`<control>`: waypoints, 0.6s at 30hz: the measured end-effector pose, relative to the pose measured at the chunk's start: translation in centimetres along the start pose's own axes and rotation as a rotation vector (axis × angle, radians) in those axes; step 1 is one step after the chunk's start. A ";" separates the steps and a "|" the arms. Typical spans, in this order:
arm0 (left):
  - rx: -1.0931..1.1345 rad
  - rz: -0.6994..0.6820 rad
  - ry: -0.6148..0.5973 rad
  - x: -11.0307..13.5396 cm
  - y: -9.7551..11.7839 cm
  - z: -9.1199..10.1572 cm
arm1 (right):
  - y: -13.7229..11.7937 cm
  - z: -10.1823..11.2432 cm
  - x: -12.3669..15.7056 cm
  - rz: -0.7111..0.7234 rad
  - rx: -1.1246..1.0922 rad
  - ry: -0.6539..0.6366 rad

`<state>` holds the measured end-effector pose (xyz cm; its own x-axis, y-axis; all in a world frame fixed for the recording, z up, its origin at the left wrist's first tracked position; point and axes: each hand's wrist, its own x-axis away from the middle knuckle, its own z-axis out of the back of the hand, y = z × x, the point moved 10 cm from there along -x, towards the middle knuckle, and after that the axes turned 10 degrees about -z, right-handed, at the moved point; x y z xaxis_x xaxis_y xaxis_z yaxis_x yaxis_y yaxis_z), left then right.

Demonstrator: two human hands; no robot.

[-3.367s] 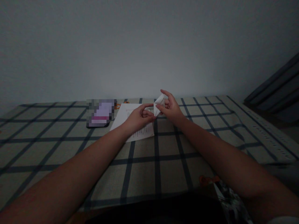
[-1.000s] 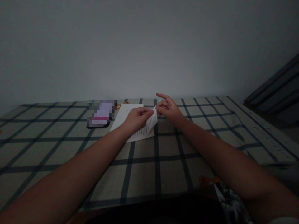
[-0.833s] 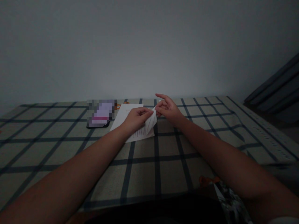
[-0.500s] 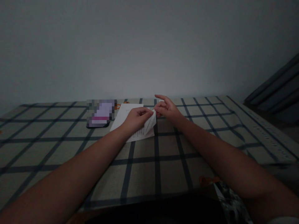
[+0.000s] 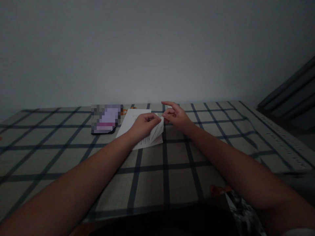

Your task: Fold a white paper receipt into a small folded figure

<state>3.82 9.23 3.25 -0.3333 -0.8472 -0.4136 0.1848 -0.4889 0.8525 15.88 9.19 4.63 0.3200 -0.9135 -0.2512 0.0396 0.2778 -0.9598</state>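
Note:
A small folded piece of white paper hangs between my two hands above the checked tablecloth. My left hand pinches its upper left edge with curled fingers. My right hand pinches its top right corner with thumb and middle fingers, the forefinger stretched out to the left. Under my left hand lies a flat printed sheet of white paper.
A dark phone with a lit screen lies to the left of the sheet. A pale wall rises behind the table. Dark slanted boards stand at the right. A patterned object sits near the front right edge.
The folded paper was earlier held up at my right hand's fingertips; it now hangs lower between both hands. In the last second both hands have shifted only slightly.

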 end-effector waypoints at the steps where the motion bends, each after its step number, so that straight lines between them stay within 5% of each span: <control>1: 0.005 -0.003 -0.006 0.0 0.0 -0.1 | 0.0 0.1 0.0 -0.002 0.004 0.009; 18: -0.031 -0.020 -0.019 -0.1 -0.1 -0.1 | 0.4 0.4 0.0 0.024 0.115 0.020</control>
<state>3.92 9.36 3.22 -0.3543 -0.8335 -0.4239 0.2065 -0.5119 0.8339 16.24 9.46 4.28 0.3031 -0.9116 -0.2778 0.1410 0.3311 -0.9330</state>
